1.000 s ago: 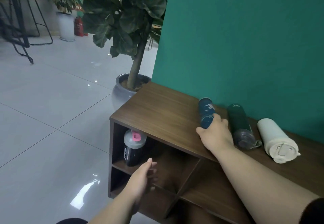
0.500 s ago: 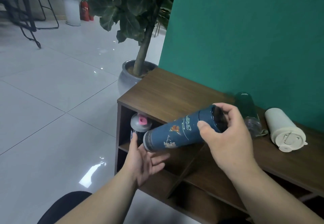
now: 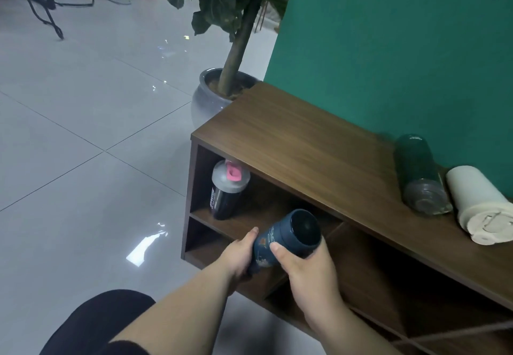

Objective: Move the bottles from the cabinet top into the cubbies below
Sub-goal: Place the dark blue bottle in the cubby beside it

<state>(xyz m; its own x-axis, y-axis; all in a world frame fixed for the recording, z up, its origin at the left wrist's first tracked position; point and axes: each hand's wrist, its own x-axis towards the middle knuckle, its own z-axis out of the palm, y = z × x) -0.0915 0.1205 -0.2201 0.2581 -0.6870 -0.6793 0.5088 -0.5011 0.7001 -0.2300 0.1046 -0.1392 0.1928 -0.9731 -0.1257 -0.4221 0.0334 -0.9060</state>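
Note:
Both hands hold a dark blue patterned bottle (image 3: 288, 235) in front of the cubbies, its flat end tilted up toward me. My left hand (image 3: 238, 254) grips its lower part and my right hand (image 3: 308, 268) wraps the upper part. On the brown cabinet top (image 3: 291, 143) a dark green bottle (image 3: 419, 177) and a cream white bottle (image 3: 480, 207) lie on their sides by the wall. A black shaker bottle (image 3: 226, 190) with a grey lid and pink cap stands upright in the upper left cubby.
A green wall (image 3: 402, 43) backs the cabinet. A potted tree in a grey pot (image 3: 211, 96) stands at the cabinet's left end. Glossy tiled floor (image 3: 83, 132) spreads to the left, with black stool legs (image 3: 41, 7) far back. My dark-clad knee (image 3: 94, 324) is at the bottom.
The blue bottle came off the cabinet top and down in front of the cubbies. My left hand, open before, now grips it together with the right.

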